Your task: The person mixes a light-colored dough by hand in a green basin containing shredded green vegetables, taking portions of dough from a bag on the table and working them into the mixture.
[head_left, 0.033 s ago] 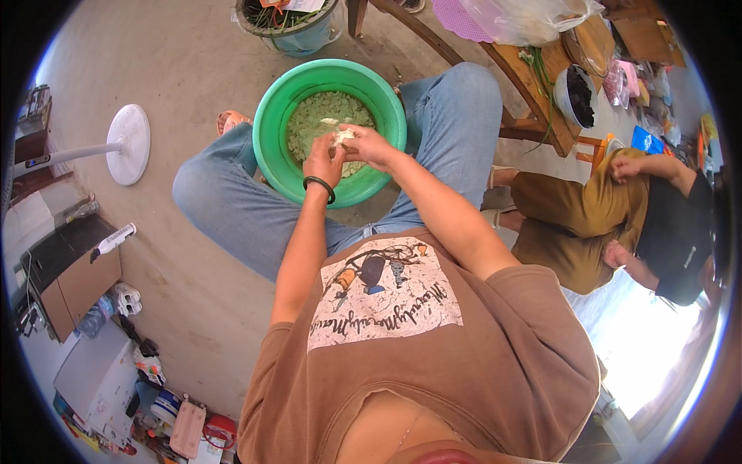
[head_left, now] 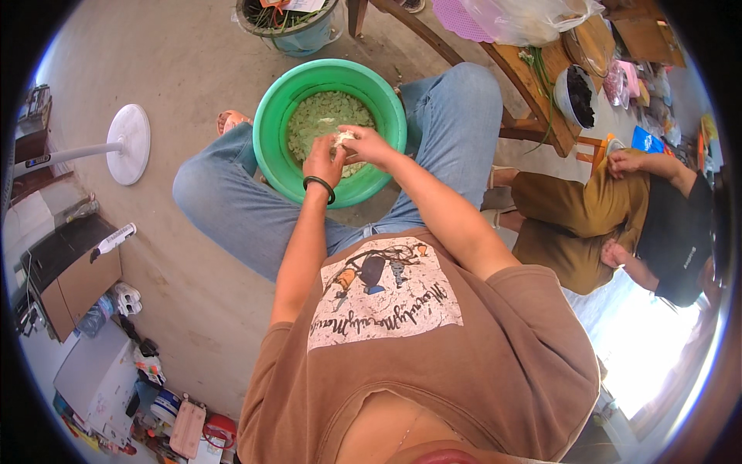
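Left hand (head_left: 321, 158) and right hand (head_left: 369, 146): each grip is clamped on a white clump (head_left: 343, 138) between them, above the four-o'clock portion of the round green basin (head_left: 267, 127). Pale crumbled pieces (head_left: 318, 116) lie inside. From the basin: blue bucket (head_left: 297, 43), eleven o'clock; wooden table (head_left: 532, 83), toward three o'clock.

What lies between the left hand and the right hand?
In the head view, a pale lump lies between the left hand and right hand.
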{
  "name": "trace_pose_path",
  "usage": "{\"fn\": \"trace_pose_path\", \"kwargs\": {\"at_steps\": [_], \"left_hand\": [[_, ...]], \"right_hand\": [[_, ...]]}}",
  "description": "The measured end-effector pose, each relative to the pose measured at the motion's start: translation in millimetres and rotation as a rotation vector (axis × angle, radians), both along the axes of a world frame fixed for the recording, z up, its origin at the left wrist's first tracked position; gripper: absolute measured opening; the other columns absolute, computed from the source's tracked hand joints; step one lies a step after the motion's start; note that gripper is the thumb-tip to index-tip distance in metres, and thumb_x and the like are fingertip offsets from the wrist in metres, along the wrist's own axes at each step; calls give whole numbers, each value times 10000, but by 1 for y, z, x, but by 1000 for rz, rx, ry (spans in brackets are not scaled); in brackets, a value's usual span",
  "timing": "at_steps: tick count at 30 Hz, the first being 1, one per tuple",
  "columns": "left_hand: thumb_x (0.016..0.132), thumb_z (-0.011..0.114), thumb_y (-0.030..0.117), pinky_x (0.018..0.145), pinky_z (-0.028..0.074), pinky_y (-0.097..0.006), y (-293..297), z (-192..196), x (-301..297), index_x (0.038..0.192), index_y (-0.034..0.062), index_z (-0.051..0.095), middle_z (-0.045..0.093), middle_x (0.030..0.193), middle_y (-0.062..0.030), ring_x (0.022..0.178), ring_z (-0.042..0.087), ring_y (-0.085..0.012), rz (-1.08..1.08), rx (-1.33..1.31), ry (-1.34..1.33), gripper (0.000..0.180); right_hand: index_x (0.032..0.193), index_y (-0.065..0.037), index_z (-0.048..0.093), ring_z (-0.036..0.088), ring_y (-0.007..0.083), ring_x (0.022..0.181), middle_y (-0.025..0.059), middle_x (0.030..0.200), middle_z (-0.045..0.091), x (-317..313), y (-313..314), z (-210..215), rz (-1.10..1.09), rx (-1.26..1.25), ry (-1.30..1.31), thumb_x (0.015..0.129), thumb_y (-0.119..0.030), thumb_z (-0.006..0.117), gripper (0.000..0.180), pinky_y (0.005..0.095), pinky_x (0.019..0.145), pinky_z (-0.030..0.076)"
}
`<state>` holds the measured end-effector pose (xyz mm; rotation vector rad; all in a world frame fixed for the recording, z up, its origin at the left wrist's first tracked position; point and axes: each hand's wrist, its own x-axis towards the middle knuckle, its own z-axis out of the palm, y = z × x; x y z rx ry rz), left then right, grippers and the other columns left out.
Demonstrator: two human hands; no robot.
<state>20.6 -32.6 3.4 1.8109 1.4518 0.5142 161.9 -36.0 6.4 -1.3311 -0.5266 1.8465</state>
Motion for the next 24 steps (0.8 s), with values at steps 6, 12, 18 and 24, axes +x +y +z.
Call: {"fn": "trace_pose_path", "kwargs": {"at_steps": [6,12,18,24], "left_hand": [[761,611,240,737,459,-398,-4,9,8,1014,61,530,588,970,-154,884,574,-332,-132,-64,39,321],[784,582,269,718,463,-427,-8,6,7,997,44,529,612,926,-193,851,586,-352,-72,-159,22,315],[791,551,268,651,479,-430,-7,-7,10,988,51,561,632,797,-186,747,608,-361,45,-78,108,293],[790,518,212,619,480,-345,6,-26,-4,929,25,627,636,730,-162,680,634,-262,289,-258,-271,257]], "right_hand": [[905,27,586,619,190,594,127,663,604,15,-6,-23,286,176,-499,865,-165,467,229,321,497,485],[963,42,585,611,170,618,110,751,629,5,-13,-16,230,251,-520,892,-188,451,276,291,556,495],[1028,20,588,611,183,731,142,865,638,1,-12,-27,183,353,-472,851,-124,484,250,300,663,483],[1109,-24,571,617,171,755,147,952,625,-5,-8,-10,164,313,-422,813,-58,512,304,298,684,497]]}}
